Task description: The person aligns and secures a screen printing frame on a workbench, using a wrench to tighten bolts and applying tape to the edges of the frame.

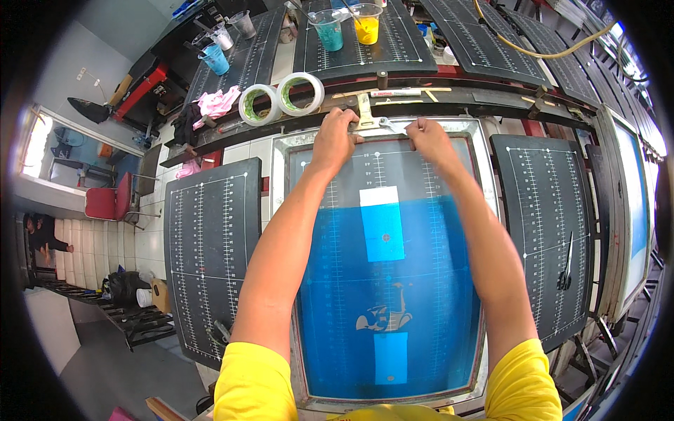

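A screen printing frame (279,179) with blue-coated mesh lies in front of me. A grey shape shows in the mesh, and two pale blue rectangles (390,358) show in line with it. My left hand (335,142) is closed over the frame's far rim, beside a pale metal bracket (364,109). At the far rim's right part, my right hand (430,142) pinches the end of a small silver wrench (390,125). The wrench's head lies against the bracket's foot; what it turns is too small to make out.
Two tape rolls (300,94), a marker (395,92) and a pink cloth (217,103) lie along the far rail. Cups of teal (328,35), yellow (366,29) and blue ink (215,62) stand beyond. Scissors (566,263) rest on the right board (523,203).
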{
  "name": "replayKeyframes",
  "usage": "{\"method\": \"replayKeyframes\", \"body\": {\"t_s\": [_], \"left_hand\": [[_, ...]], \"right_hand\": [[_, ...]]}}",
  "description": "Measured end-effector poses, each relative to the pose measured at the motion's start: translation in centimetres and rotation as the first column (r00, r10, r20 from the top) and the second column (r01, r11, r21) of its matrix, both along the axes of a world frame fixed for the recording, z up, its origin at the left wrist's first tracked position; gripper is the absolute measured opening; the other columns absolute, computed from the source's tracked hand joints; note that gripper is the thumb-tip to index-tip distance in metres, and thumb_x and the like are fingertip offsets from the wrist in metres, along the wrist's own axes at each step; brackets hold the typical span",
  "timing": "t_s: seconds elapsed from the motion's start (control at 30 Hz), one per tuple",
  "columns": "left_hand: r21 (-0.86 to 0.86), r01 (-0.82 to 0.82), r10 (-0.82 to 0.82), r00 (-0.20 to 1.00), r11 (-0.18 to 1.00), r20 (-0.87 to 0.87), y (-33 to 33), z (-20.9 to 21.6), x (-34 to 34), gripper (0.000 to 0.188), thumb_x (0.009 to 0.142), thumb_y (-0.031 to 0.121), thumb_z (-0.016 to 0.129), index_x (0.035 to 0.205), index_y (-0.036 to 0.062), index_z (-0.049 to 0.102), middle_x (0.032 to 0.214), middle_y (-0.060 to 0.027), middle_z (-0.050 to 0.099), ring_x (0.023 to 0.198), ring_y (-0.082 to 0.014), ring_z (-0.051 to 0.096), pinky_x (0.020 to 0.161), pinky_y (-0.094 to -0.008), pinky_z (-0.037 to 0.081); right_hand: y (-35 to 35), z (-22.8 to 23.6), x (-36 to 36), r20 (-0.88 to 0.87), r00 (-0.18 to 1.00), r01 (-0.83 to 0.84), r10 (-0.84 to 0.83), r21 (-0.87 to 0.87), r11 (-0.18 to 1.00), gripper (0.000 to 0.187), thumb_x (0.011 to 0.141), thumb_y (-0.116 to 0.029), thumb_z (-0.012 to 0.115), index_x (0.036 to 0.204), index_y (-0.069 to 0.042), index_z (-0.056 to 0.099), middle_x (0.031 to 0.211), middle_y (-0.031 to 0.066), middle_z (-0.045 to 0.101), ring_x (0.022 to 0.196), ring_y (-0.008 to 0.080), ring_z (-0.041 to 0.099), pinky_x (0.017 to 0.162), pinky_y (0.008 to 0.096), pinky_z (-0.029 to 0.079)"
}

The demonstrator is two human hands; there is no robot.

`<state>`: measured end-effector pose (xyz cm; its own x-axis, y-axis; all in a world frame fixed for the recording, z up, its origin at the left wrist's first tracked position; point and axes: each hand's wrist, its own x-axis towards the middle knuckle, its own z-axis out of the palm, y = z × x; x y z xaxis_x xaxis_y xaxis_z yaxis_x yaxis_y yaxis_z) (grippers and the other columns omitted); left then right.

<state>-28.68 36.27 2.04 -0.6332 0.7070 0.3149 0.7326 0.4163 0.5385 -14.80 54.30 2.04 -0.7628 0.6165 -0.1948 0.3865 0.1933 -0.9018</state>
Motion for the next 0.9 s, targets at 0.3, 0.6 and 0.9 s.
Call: {"method": "replayKeyframes", "body": {"t_s": [0.3, 0.6, 0.9], "left_hand": [[0.013, -0.013, 0.014, 1.0, 1.0, -0.006, 1.0, -0.5, 0.0, 0.044, 0.068, 0.009, 0.086, 0.107, 0.0054, 0.066, 0.103, -0.0142, 0.063, 0.104, -0.0364, 0.061, 0.088, -0.0447, 0.048], [0.037, -0.007, 0.006, 1.0, 0.999, 0.02, 0.4, -0.3, -0.2, 0.05, 0.067, 0.005, 0.087, 0.11, 0.0052, 0.061, 0.108, -0.0133, 0.066, 0.106, -0.0337, 0.063, 0.089, -0.042, 0.05], [0.025, -0.04, 0.037, 0.996, 0.999, 0.085, 0.4, -0.1, -0.1, 0.054, 0.068, 0.001, 0.086, 0.113, 0.0028, 0.056, 0.111, -0.0134, 0.067, 0.107, -0.0291, 0.065, 0.091, -0.04, 0.05]], "right_hand": [[-10.1, -6.3, -3.3, -0.269, 0.88, 0.379, -0.391, -0.098, 0.92, 0.013, 0.102, -0.012, 0.053, 0.107, -0.002, 0.048, 0.073, 0.0068, 0.058, 0.064, 0.014, 0.056, 0.058, 0.0317, 0.047], [-7.1, -1.8, 0.1, -0.242, 0.944, 0.216, -0.226, -0.066, 0.974, 0.015, 0.094, -0.01, 0.055, 0.1, 0.003, 0.061, 0.069, 0.0079, 0.065, 0.063, 0.0137, 0.06, 0.061, 0.0316, 0.047], [-3.2, -0.2, -2.9, -0.09, 0.991, -0.092, 0.096, 0.044, 0.995, 0.019, 0.083, -0.015, 0.063, 0.08, 0.001, 0.072, 0.068, 0.012, 0.071, 0.064, 0.0171, 0.067, 0.066, 0.0333, 0.052]]}}
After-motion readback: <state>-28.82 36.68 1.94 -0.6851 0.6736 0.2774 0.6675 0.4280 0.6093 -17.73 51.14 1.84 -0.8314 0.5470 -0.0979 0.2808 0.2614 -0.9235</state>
